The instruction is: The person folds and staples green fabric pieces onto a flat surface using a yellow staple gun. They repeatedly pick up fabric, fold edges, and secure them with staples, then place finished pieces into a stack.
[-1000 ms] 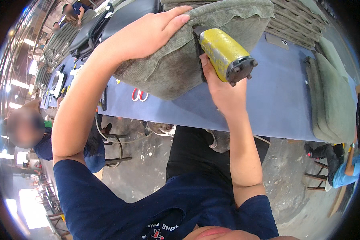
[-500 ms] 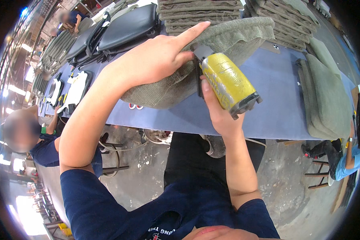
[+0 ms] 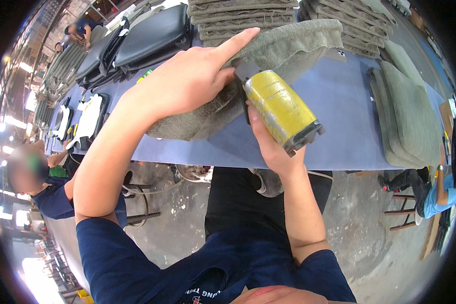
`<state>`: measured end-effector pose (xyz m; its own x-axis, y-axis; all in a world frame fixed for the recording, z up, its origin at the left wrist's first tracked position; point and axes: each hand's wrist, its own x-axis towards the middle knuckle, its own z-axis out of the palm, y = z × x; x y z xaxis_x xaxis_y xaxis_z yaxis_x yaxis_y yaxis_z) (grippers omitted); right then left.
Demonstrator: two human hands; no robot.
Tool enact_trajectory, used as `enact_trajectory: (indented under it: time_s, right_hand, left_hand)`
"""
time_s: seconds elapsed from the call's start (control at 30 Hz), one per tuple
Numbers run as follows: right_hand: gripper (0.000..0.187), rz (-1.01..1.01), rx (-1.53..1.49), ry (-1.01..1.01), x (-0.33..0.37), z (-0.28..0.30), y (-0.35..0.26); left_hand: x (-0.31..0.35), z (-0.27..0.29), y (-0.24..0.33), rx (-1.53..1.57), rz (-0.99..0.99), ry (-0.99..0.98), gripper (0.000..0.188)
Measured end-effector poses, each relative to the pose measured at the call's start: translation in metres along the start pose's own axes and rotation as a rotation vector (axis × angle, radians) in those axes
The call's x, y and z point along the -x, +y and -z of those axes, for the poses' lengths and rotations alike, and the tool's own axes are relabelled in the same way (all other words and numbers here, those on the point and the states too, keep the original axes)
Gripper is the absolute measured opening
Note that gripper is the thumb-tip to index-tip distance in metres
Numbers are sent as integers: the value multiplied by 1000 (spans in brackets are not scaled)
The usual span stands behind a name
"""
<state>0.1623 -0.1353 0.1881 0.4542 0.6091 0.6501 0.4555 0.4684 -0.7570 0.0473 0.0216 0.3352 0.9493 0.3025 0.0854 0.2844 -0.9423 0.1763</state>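
While the left hand [image 3: 187,83] lies flat, forefinger stretched, on one olive fabric cover [image 3: 283,48] on the blue table [image 3: 339,126], the right hand [image 3: 271,147] is clamped round one yellow-wrapped tool [image 3: 281,109], its tip hidden against the fabric. Two stacks of covers [image 3: 248,15] stand behind.

Tool [image 3: 281,109] tip hidden by left hand [image 3: 187,83]; co-worker's face blurred.

A long blue-topped work table [image 3: 339,126] bore stacked grey-green fabric cushion covers [image 3: 410,111], black padded seat cushions [image 3: 147,40] and one loose cover [image 3: 289,45].
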Motion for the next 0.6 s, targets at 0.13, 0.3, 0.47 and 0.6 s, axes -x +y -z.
enact_trajectory:
  time_s: [0.13,0.3,0.47,0.6]
  right_hand:
    - [19,5,50,-5,1,-1,-3]
    - [20,-53,13,12,3,-3,-3]
    - [20,-98,30,10,-4,-1,-9]
    - [21,-147,2,62,-4,-2,-10]
  left_hand:
    - [1,-2,-1,-18,-17,23,90]
    - [2,-6,-5,-15,-42,55,88]
    - [-3,-3,-8,-38,9,46,87]
    - [-1,-1,-5,-19,5,56,83]
